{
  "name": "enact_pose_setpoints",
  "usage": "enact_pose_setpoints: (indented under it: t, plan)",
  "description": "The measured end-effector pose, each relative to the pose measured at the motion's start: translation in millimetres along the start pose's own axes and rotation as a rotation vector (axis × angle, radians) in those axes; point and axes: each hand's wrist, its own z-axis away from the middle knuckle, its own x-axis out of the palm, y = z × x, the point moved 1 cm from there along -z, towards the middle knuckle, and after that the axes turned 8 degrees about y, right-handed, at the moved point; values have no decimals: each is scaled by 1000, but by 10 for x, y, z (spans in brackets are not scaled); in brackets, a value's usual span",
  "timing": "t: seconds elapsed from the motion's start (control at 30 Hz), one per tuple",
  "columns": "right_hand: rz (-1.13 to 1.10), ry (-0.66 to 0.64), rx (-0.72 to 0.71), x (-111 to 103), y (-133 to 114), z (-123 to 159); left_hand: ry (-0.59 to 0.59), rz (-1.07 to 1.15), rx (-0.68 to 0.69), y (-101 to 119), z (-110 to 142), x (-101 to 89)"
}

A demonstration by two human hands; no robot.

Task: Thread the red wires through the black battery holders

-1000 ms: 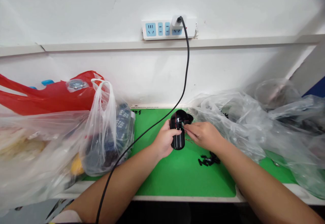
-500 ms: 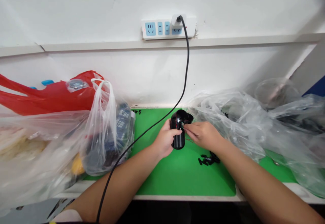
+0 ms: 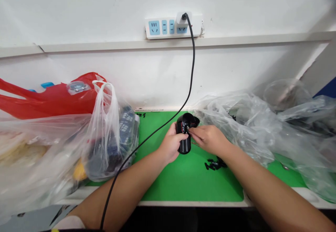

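- Black plastic cylinder [image 3: 184, 143]: upright in the left hand, above the middle of the mat; contact with the mat cannot be told.
- Left hand [image 3: 170, 144]: wrapped closed around the cylinder's lower body, forearm angled in from the near left.
- Right hand [image 3: 210, 140]: pinched narrow, fingertips [image 3: 192, 131] at the cylinder's top; what they grip is too small to tell.
- Green mat [image 3: 194, 183]: small black pieces [image 3: 214, 164] lie near the right hand; black cable [image 3: 157, 130] crosses it.
- Clear plastic bags [image 3: 236, 120] flank the mat, red bag [image 3: 52, 100] behind left; power strip [image 3: 168, 27] on white wall [image 3: 78, 14].
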Motion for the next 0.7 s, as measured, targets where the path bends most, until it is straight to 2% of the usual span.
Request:
enact_pose_setpoints:
  t: [0.2,0.4,0.7]
  plan:
    - [-68,5,53,12,-28,-8,18,31,-13,6,17,9]
    - [-238,-20,155,26,-73,-15,45,74,23,8,-2,-4]
    - [-345,-8,164,58,-113,-10,29,63,72,16,18,13]
